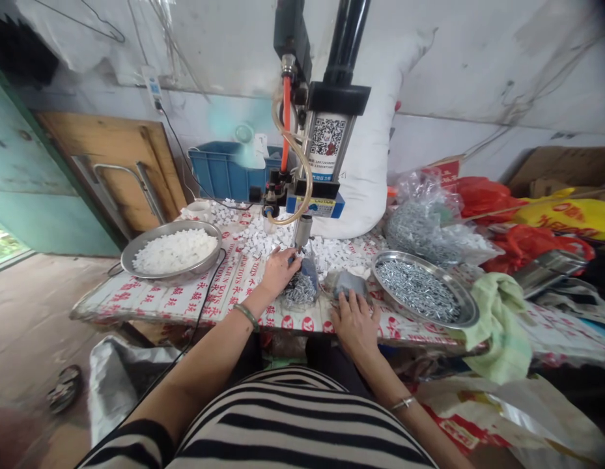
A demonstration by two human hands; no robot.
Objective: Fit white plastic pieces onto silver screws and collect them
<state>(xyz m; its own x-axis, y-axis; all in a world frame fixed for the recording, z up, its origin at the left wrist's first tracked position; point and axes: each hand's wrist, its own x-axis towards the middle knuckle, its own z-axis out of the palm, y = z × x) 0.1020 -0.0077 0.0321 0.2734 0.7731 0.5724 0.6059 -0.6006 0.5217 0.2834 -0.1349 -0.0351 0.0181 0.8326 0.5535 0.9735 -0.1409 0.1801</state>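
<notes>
My left hand [279,272] reaches under the tip of a pneumatic press [303,229], fingertips pinched together there. Whatever lies between those fingers is too small to make out. Just below it, a pile of small metal pins or screws [299,290] lies at the press base. My right hand [357,322] rests flat with fingers stretched out, its fingertips at the near edge of a grey, rounded object [348,283]. Small white plastic pieces [263,238] are scattered on the table behind both hands.
A metal bowl of white pieces [209,229] stands left; a steel tray of metal pins [471,311] sits right. Beyond are a clear bag of metal parts [414,225], a blue crate [219,170] and a white sack [370,176]. A green cloth [500,326] hangs over the front edge.
</notes>
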